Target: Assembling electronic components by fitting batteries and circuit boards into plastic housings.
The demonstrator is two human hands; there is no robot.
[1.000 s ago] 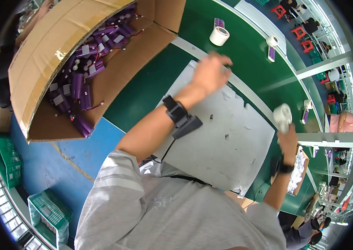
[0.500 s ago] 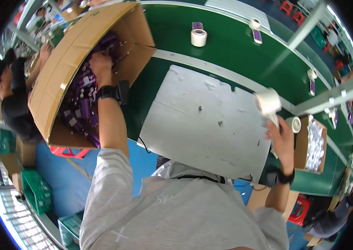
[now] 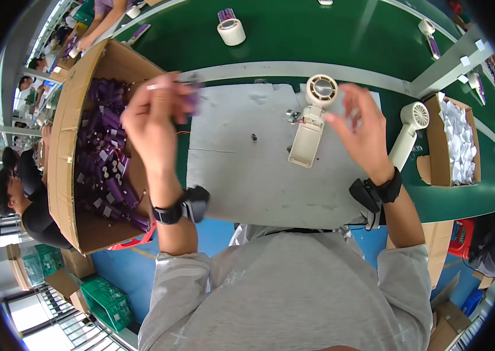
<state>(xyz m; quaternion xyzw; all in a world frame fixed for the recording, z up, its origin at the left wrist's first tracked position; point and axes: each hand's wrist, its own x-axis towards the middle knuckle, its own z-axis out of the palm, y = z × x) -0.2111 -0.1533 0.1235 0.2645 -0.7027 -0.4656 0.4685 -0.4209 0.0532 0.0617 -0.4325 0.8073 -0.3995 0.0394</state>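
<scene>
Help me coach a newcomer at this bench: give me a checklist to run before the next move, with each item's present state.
1. Left hand has hold of a purple battery pack: ok.
2. Pack's wires untangled: cannot tell, the pack is blurred.
3. White fan lies on the pale gray board: ok.
4. Fan's handle open: ok, its hollow side faces up.
5. Right hand free of objects: ok, open beside the fan; whether it touches the fan, cannot tell.
6. Board unmarked: not ok, a dark spot shows left of the fan.
</scene>
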